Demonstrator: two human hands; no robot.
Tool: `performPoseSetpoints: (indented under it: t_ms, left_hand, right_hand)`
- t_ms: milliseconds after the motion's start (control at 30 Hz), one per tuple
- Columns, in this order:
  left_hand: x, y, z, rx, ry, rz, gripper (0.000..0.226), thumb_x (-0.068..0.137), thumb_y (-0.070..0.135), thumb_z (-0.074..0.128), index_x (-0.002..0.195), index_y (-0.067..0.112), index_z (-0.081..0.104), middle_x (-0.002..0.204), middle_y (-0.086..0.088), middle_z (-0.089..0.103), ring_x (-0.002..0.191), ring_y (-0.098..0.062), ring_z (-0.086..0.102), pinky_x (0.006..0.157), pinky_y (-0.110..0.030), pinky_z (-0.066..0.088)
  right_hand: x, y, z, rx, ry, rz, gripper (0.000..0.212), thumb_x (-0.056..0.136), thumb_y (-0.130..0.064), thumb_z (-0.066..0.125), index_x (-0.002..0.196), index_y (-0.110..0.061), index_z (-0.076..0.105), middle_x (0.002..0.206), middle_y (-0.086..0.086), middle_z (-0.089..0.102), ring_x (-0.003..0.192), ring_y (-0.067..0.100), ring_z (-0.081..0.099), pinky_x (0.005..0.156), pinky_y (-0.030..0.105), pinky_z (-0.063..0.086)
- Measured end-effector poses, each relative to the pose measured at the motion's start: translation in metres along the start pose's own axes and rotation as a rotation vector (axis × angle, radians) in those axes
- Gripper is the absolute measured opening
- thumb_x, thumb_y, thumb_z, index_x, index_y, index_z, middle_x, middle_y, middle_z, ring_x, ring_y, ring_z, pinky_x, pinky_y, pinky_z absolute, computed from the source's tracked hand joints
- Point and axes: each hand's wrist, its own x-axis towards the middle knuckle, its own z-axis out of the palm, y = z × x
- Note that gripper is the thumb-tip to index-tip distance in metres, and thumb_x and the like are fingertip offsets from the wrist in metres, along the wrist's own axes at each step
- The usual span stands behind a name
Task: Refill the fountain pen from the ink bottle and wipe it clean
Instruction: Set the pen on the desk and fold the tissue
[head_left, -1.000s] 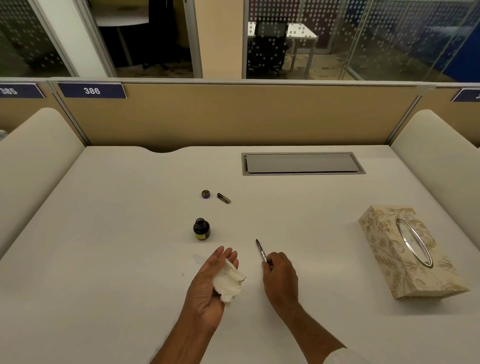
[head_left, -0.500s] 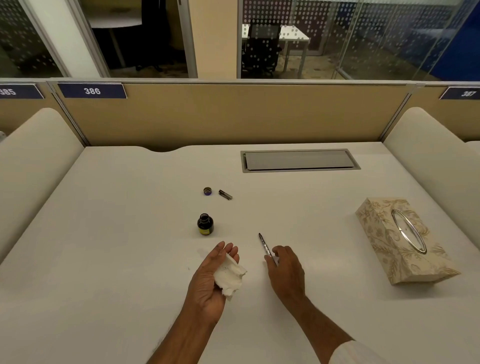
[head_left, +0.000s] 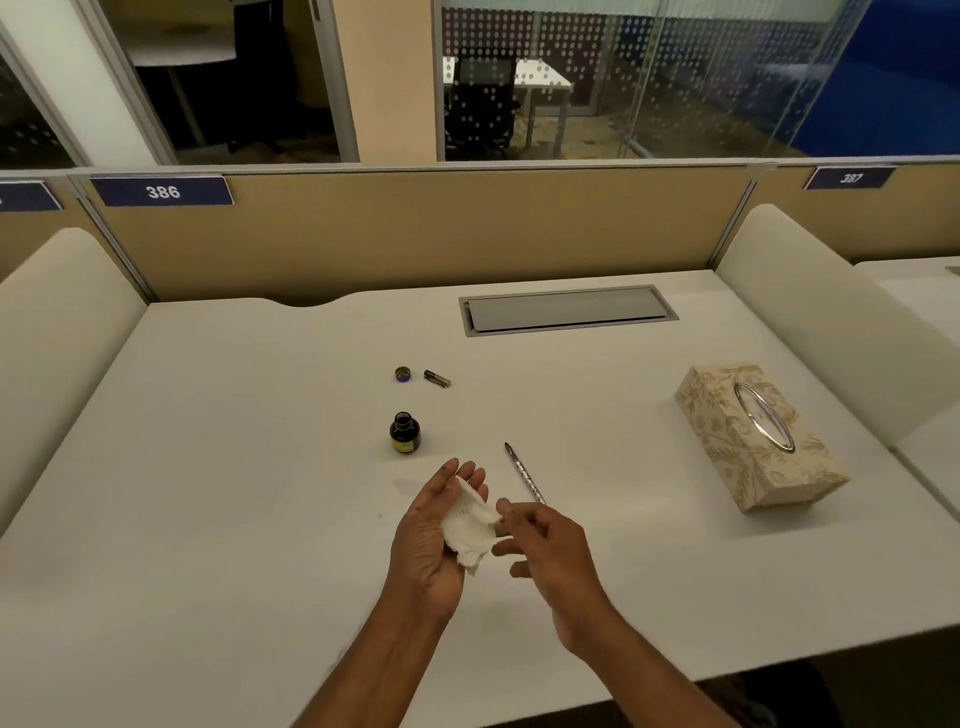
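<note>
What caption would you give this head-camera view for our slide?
Left hand cradles a crumpled tissue, right hand beside it; fountain pen lies near the open ink bottle.

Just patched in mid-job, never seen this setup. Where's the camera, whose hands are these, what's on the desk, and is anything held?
No machine here: a person works bare-handed, and the single camera sits on their head, looking forward and down. The left hand carries a crumpled tissue on its palm, fingers fairly straight. The right hand, blurred, is beside it and holds nothing. On the white desk are the fountain pen, the open ink bottle, its cap, a small dark pen part and a tissue box.
</note>
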Motion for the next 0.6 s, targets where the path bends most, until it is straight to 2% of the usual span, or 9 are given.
performPoseSetpoints:
  t_ms: [67,167,333,500,600]
  left_hand:
    - [-0.011,-0.007,0.004,-0.006,-0.015,0.006,0.034,0.099,-0.001,0.052,0.131,0.006,0.062,0.133,-0.014,0.068,0.113,-0.022,0.069,0.076,-0.035,0.064]
    - [-0.029,-0.020,0.005,0.005,-0.021,0.045,0.034,0.099,-0.001,0.052,0.130,0.006,0.064,0.130,-0.015,0.070,0.104,-0.019,0.075,0.075,-0.035,0.064]
    - [-0.069,-0.061,0.013,0.037,-0.019,0.139,0.032,0.099,-0.002,0.052,0.128,0.006,0.065,0.128,-0.014,0.071,0.119,-0.025,0.068,0.075,-0.036,0.064]
    - [-0.116,-0.133,0.025,0.059,0.021,0.198,0.027,0.098,-0.002,0.053,0.118,0.008,0.069,0.127,-0.015,0.072,0.120,-0.028,0.068,0.094,-0.039,0.054]
    - [-0.147,-0.180,0.033,0.051,0.041,0.210,0.029,0.095,0.000,0.059,0.121,0.008,0.069,0.126,-0.015,0.073,0.122,-0.028,0.067,0.099,-0.044,0.053]
  right_hand:
    - [-0.018,-0.008,-0.002,0.052,-0.065,0.045,0.027,0.091,-0.043,0.068,0.099,-0.018,0.074,0.093,-0.001,0.079,0.086,0.018,0.076,0.071,0.029,0.055]
    - [-0.040,-0.013,-0.012,0.109,-0.107,0.076,0.037,0.089,-0.050,0.067,0.101,-0.016,0.075,0.097,0.002,0.079,0.086,0.020,0.076,0.070,0.029,0.055]
    - [-0.080,-0.011,-0.058,0.086,-0.112,0.040,0.040,0.086,-0.057,0.066,0.097,-0.020,0.075,0.093,0.000,0.079,0.083,0.018,0.077,0.064,0.026,0.058]
    - [-0.115,0.015,-0.120,0.020,-0.157,-0.075,0.013,0.091,-0.026,0.071,0.099,-0.015,0.073,0.097,0.005,0.077,0.087,0.018,0.075,0.064,0.026,0.060]
    - [-0.134,0.032,-0.162,0.034,-0.146,-0.079,0.008,0.091,-0.019,0.071,0.098,-0.015,0.073,0.097,0.005,0.077,0.089,0.018,0.075,0.069,0.031,0.063]
